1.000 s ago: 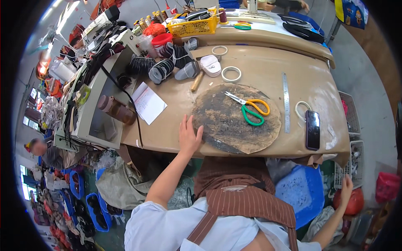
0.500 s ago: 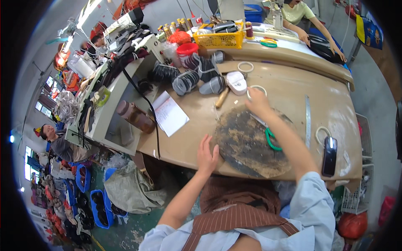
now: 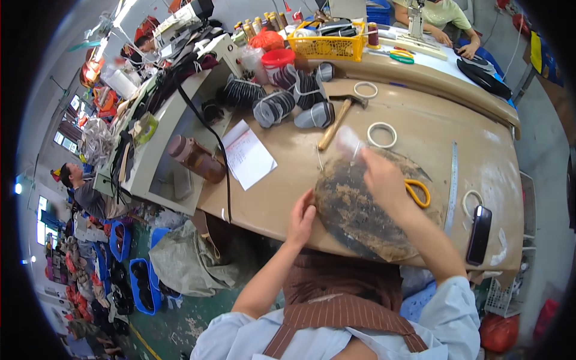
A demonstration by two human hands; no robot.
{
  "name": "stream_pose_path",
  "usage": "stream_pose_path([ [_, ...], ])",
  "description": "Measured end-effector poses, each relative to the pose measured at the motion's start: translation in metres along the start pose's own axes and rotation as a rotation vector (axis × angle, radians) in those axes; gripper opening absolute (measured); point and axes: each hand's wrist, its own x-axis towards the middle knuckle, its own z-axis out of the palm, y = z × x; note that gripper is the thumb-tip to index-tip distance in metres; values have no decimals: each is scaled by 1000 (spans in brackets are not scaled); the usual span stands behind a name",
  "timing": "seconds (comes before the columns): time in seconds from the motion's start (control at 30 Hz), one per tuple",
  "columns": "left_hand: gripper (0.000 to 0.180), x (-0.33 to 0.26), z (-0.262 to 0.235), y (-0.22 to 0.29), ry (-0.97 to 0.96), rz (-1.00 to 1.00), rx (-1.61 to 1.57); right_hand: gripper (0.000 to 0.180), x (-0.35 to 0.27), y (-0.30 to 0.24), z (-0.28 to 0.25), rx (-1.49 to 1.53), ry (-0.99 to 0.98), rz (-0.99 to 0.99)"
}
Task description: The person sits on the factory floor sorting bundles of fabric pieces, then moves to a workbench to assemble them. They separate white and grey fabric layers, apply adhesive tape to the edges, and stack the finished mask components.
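Note:
My right hand (image 3: 384, 177) is closed on the end of a small pale bundle (image 3: 349, 141), blurred by motion, above the far edge of a worn round board (image 3: 351, 201). It looks like a tied stack of whitish cut pieces. Below that hand, scissors show one yellow handle (image 3: 418, 193) on the board; the rest is mostly hidden. My left hand (image 3: 302, 221) rests at the board's left edge, fingers loosely bent, thumb apart, holding nothing. Beyond the bundle lies a hammer (image 3: 337, 123) with a wooden handle. A white tape roll (image 3: 381, 135) sits just right of the bundle.
Several tied grey bundles (image 3: 274, 108) stand at the back left. Nearby are a notepad (image 3: 248, 157) and a brown bottle (image 3: 197, 159). A metal ruler (image 3: 453, 186) and a phone (image 3: 479, 235) lie to the right. Across the table, a person sits by a sewing machine (image 3: 416, 27).
My right hand has taken up the pale bundle and drawn it nearer, uncovering the hammer's head. The scissors' visible handle is now yellow instead of green. My left hand has shifted slightly toward the board.

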Motion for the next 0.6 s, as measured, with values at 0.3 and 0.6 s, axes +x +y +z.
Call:
stream_pose_path([
  [0.3,35,-18,44,53,-99,-470,-468,29,-111,-49,-28,197,-164,-111],
  [0.6,48,-19,94,67,-84,-77,-110,13,-103,-22,20,1065,-127,587],
])
